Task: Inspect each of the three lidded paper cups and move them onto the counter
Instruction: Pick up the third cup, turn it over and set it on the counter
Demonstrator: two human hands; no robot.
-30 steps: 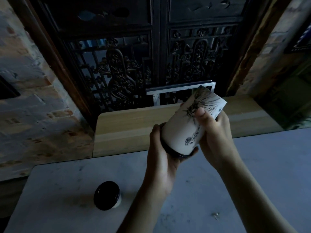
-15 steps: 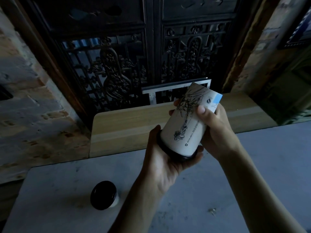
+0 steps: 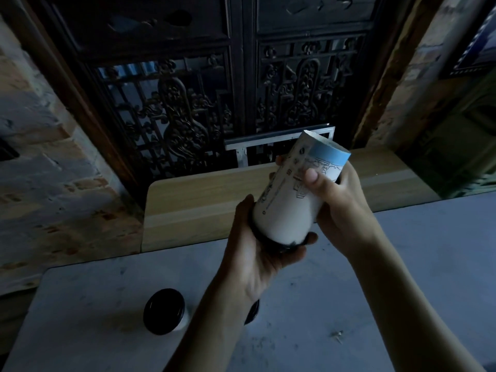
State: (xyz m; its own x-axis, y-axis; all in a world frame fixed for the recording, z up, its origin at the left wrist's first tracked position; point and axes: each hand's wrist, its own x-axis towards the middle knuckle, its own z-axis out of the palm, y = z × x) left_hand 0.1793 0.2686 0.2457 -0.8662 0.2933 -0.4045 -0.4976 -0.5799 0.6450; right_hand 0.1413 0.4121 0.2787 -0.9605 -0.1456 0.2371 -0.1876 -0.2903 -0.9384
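- Between both palms, above the grey table (image 3: 402, 264): a lidded paper cup (image 3: 290, 200), tipped lid-down and base-up, printed side turned to the camera.
- Left hand (image 3: 257, 253) cupped under the black lid (image 3: 279, 244), fingers curled round its rim.
- Right hand (image 3: 341, 200) wrapped on the upper body, thumb (image 3: 312, 179) pressed flat on the print below the blue band.
- Below the left wrist: a second cup (image 3: 164, 311) upright on the table; a dark lid edge (image 3: 253, 311) beside the forearm, likely the third cup, mostly hidden.
- Step in hand, by judgement: inspection of the held cup.
- Next move calls for righting the cup, lid up, then setting it past the fingertips on the wooden counter (image 3: 201, 205), with a gentle grip so the paper wall does not buckle.
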